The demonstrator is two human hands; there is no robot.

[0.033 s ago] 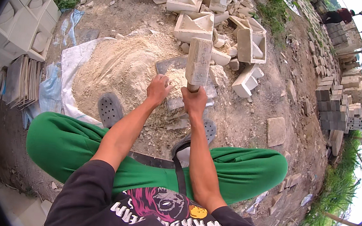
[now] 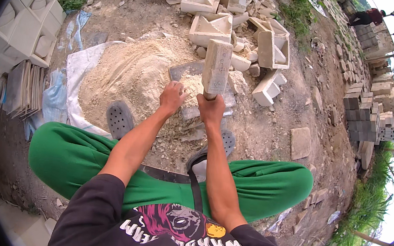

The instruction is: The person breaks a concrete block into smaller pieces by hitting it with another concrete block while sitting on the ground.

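Note:
My right hand is closed round the short handle of a mallet with a thick, dusty, block-shaped head. The mallet is held up over a dark flat slab. Pale crushed crumbs lie on that slab. At the slab's near left edge my left hand rests beside the crumbs, fingers loosely bent and a little apart; I see nothing held in it. A large heap of pale crushed material lies left of the slab on a white sheet.
Broken pale moulded blocks are piled beyond the slab. Stacked blocks stand left and right. Thin boards lean at the left. A flat stone lies to the right. Far off, a person is at the upper right.
The mallet's head has risen very slightly. Both hands stay almost where they were.

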